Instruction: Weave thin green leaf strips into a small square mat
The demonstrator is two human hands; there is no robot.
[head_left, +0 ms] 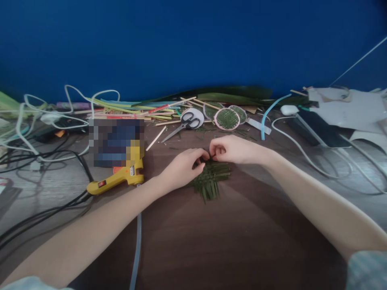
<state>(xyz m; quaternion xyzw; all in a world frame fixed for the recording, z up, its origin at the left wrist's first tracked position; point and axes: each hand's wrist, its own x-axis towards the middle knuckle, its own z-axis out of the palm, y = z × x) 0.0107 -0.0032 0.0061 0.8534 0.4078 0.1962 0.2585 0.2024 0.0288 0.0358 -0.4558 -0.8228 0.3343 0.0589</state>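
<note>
A small mat woven from green leaf strips lies on the dark wooden table. My left hand rests on its left edge, fingers curled and pinching a strip at the top corner. My right hand meets it from the right, its fingers also pinched on the strips at that same corner. The fingertips of both hands touch each other over the weave.
A yellow glue gun lies left of my hands, with black and white cables beyond. Scissors, round woven green discs, long leaves and sticks line the back by the blue wall. Papers and a phone lie right.
</note>
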